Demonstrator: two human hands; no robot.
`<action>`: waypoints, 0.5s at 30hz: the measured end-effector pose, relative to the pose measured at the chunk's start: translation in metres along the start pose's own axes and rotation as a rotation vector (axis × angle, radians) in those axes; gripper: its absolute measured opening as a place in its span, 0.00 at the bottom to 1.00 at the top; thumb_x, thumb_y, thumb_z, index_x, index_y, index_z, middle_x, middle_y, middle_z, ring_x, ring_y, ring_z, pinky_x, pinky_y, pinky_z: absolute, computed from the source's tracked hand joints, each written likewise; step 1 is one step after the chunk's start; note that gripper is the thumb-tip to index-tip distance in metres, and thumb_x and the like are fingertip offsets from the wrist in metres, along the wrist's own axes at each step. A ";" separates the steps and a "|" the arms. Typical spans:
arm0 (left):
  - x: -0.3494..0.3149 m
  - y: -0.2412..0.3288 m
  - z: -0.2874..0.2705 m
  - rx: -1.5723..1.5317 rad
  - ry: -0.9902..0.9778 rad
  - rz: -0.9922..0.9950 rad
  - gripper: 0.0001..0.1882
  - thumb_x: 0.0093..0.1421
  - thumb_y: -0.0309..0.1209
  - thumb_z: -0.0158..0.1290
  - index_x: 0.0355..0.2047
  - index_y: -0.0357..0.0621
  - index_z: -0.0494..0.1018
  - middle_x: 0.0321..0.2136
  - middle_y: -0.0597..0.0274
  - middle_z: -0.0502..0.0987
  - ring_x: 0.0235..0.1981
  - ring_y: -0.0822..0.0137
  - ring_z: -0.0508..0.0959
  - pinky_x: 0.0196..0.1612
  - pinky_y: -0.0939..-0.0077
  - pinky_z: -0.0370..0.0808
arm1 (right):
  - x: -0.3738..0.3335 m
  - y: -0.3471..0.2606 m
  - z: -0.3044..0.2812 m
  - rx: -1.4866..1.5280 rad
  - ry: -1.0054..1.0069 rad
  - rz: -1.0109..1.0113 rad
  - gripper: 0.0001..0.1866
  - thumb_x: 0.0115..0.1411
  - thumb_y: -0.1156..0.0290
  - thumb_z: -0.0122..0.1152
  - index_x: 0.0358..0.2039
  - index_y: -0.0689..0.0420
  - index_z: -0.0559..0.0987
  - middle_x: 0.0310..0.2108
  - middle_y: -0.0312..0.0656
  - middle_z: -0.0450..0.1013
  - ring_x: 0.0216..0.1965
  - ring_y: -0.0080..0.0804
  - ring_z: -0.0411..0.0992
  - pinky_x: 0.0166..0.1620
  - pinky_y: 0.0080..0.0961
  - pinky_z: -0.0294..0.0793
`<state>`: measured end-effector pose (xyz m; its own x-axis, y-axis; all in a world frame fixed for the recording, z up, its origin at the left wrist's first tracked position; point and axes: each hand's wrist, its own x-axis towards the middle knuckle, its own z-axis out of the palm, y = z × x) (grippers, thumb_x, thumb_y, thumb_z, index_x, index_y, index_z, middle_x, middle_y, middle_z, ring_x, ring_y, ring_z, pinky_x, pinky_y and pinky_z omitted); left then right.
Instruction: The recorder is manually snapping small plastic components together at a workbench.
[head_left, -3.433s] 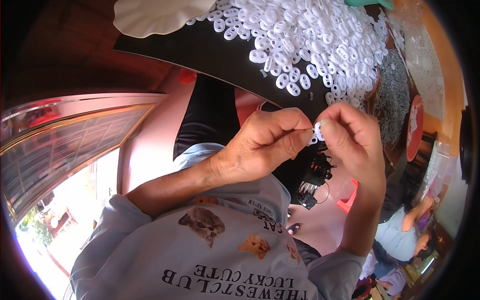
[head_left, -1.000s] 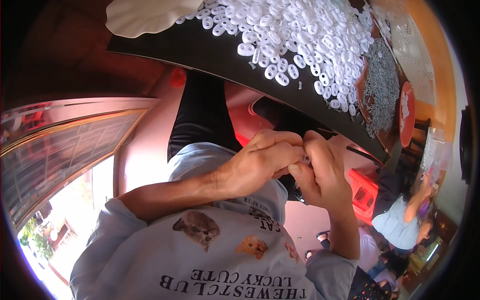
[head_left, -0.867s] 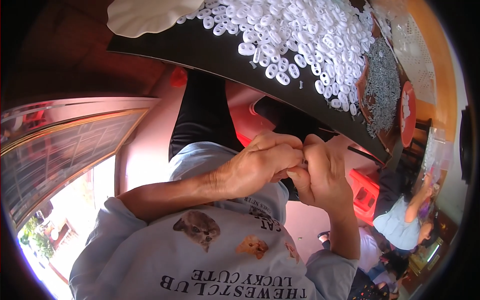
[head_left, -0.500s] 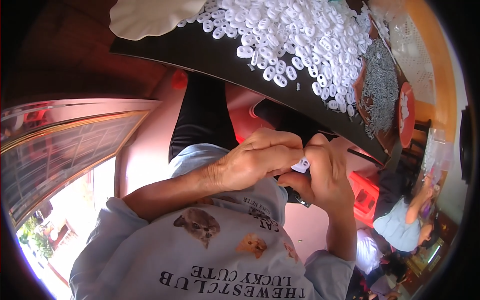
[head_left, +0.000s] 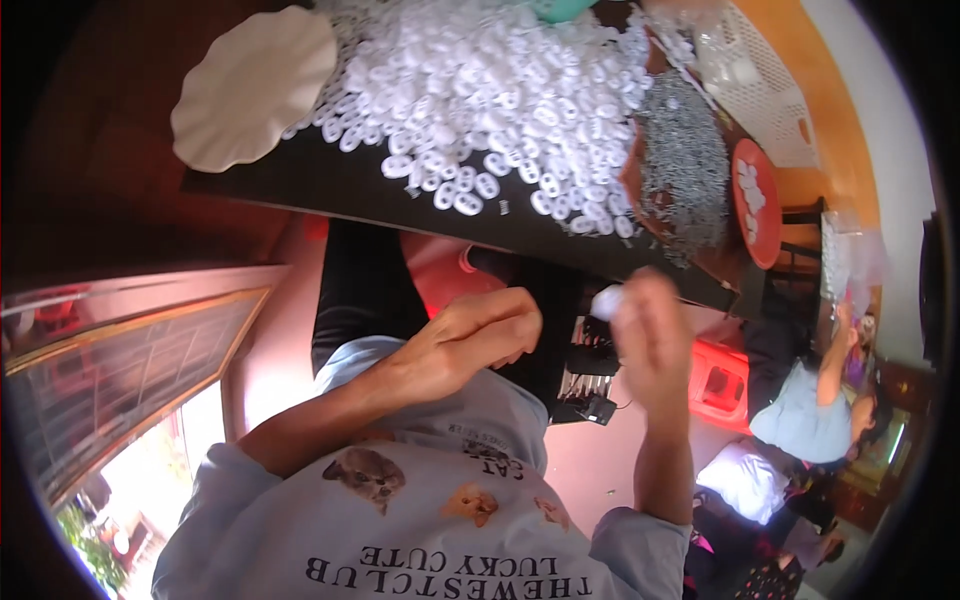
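Note:
My right hand (head_left: 652,325), smeared by motion, is raised close to the table's front edge. A small white plastic piece (head_left: 606,302) is pinched at its fingertips. Lower and to the left, my left hand (head_left: 478,338) is closed over my lap with its fingers curled inward. Whatever it may hold is hidden. Beyond my hands, a big heap of white oval plastic pieces with two holes (head_left: 490,100) covers much of the dark table (head_left: 330,190). A few small coiled springs (head_left: 504,207) lie loose near its edge.
A cream wavy-rimmed dish (head_left: 255,90) stands at the table's left. To the right are a pile of small grey metal parts (head_left: 685,150), a red plate (head_left: 765,225) with white pieces, and a white perforated basket (head_left: 765,90). A red stool (head_left: 718,385) and other people (head_left: 800,430) are farther right.
My hands have come apart. The right hand has the white piece away from the left, which has drawn back slightly leftward. The table sits lower in view as my head has shifted.

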<state>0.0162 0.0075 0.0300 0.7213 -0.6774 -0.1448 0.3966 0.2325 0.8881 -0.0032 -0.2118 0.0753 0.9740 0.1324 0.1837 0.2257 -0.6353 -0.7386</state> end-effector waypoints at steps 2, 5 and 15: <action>0.000 -0.003 0.000 0.003 -0.044 -0.012 0.14 0.68 0.38 0.44 0.31 0.41 0.68 0.24 0.71 0.64 0.27 0.78 0.63 0.29 0.82 0.61 | 0.014 0.030 -0.044 -0.171 0.267 0.205 0.07 0.64 0.73 0.52 0.31 0.64 0.72 0.20 0.34 0.60 0.21 0.20 0.58 0.25 0.25 0.59; 0.001 -0.009 0.006 -0.057 0.025 -0.086 0.12 0.68 0.37 0.47 0.32 0.42 0.69 0.23 0.74 0.63 0.25 0.81 0.62 0.28 0.83 0.61 | 0.035 0.100 -0.111 -0.279 0.504 0.205 0.13 0.66 0.66 0.53 0.31 0.62 0.75 0.20 0.28 0.63 0.24 0.13 0.59 0.27 0.16 0.57; 0.003 -0.016 0.002 -0.050 0.059 -0.065 0.10 0.68 0.33 0.49 0.31 0.41 0.69 0.22 0.76 0.63 0.24 0.85 0.61 0.26 0.85 0.58 | 0.068 0.042 -0.046 -0.128 0.078 0.120 0.07 0.65 0.71 0.55 0.32 0.61 0.75 0.22 0.34 0.66 0.24 0.16 0.61 0.26 0.18 0.61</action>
<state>0.0105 0.0004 0.0158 0.7245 -0.6504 -0.2280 0.4706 0.2252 0.8531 0.0718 -0.2645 0.0861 0.9882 -0.0064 0.1533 0.0993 -0.7354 -0.6703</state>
